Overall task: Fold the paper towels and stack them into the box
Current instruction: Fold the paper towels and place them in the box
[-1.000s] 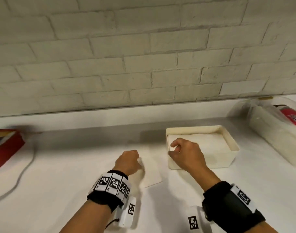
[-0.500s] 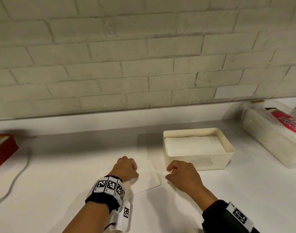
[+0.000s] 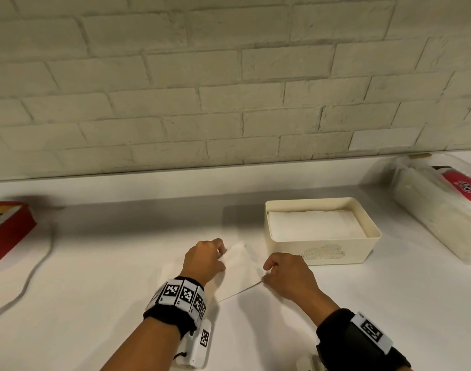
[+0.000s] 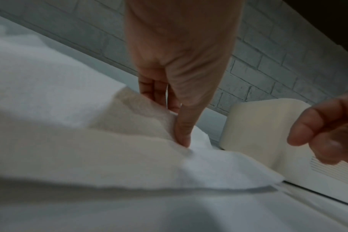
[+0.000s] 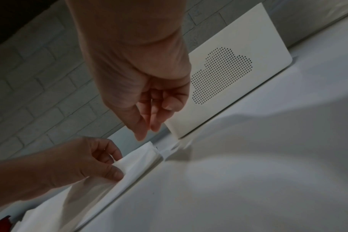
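A white paper towel (image 3: 239, 266) lies on the white counter just left of the cream box (image 3: 360, 253). The box holds a flat stack of folded towels (image 3: 314, 226). My left hand (image 3: 205, 261) pinches the towel's left edge between thumb and fingers and lifts it off the counter, as the left wrist view shows with hand (image 4: 177, 125) and towel (image 4: 129, 149). My right hand (image 3: 266, 274) hovers at the towel's right corner beside the box wall. In the right wrist view its fingers (image 5: 155, 125) point down, loosely curled, above the towel (image 5: 137, 163) and hold nothing.
A clear plastic pack of paper towels (image 3: 437, 218) with a pink label lies at the far right. A red box (image 3: 7, 228) sits at the left edge, and a white cable (image 3: 39, 263) runs past it. A brick wall closes the back.
My right hand has come back from the box to the counter beside the towel. My left hand has raised the towel's left edge from flat.
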Tool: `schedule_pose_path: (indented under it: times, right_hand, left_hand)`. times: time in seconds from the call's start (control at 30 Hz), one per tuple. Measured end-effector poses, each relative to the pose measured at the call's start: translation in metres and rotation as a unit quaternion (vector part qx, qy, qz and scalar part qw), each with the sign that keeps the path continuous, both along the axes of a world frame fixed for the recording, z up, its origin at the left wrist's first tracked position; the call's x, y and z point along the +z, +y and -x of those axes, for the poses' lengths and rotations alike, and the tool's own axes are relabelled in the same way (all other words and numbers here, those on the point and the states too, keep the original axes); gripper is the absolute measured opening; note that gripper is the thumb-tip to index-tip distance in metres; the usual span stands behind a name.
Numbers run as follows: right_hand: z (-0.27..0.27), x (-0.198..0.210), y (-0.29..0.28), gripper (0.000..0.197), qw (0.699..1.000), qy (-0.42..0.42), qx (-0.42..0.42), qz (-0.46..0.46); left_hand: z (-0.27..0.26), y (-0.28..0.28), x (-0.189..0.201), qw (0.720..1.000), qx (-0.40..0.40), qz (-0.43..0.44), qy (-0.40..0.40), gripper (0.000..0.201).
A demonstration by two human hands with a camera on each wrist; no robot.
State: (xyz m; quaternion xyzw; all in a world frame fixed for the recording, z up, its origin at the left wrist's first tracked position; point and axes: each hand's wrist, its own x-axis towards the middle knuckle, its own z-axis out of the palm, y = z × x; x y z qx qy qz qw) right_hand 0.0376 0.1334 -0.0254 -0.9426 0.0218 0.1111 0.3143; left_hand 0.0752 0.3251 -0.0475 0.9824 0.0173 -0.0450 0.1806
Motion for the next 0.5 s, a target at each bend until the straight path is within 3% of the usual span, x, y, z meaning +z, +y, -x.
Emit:
schedule_pose_path:
  times: [0.17, 0.33, 0.5]
  right_hand:
    - [-0.002, 0.002, 0.000, 0.018, 1.000, -0.009, 0.006, -0.005]
    - [-0.001, 0.005, -0.001, 0.025, 1.000, -0.014, 0.001, -0.020]
    - [0.002, 0.013, 0.000, 0.069, 0.993, 0.000, 0.042, -0.108]
  left_hand:
    - [0.009, -0.001, 0.007, 0.999, 0.008, 0.006, -0.033, 0.014]
    - [0.014, 0.002, 0.020, 0.993, -0.007, 0.110, -0.027, 0.037]
    - [0.023, 0.005, 0.038, 0.961, -0.043, 0.269, 0.043, 0.030]
